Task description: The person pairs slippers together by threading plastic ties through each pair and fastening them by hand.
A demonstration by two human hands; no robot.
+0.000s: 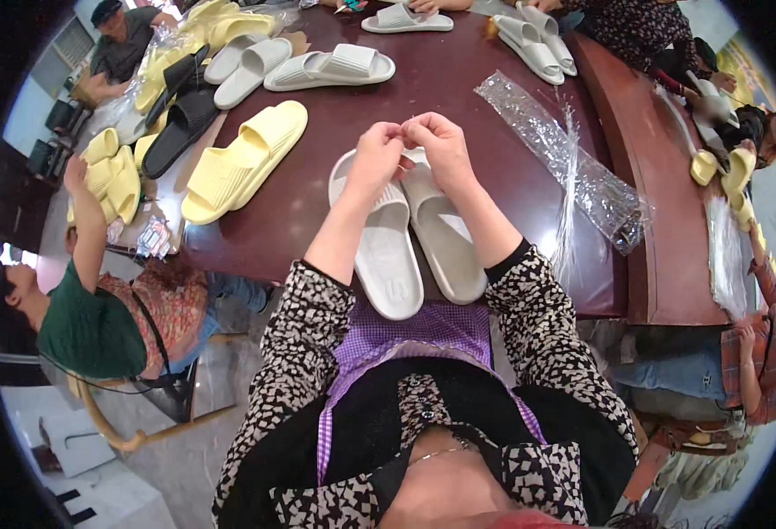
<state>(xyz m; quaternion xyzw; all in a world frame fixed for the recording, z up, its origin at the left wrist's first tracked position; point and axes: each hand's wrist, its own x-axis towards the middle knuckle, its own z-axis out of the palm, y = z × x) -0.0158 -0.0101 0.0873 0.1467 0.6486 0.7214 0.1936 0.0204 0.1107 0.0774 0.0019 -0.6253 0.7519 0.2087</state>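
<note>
- Black top (366, 410) with cream-flecked sleeves (538, 313) fills the nearest part of the view, a purple checked apron (406, 339) over it.
- Both forearms reach forward from the cuffs and slant inward, bare from below the elbow to the wrist.
- Heels toward the person, a pair of light grey slippers (388, 264) lies footbed up at the near edge of the table (516, 176), side by side, under and between the forearms.
- Left hand (377, 157) and right hand (443, 152) come together above the strap end of that pair, wrists apart, knuckles raised, fingers curled in. Thumbs and forefingers pinch close to each other; whether they grip something thin, I cannot tell.
- Right of the hands, a bundle of thin pale strands (570, 194) lies across a clear plastic sleeve (542, 145).
- Left of them sits a yellow pair of slippers (247, 163), with a black pair (181, 128) just beyond.
- Farther off, another grey pair (331, 69) lies sideways; near the far edge, a co-worker's hand (428, 7) touches a grey slipper (406, 19).
</note>
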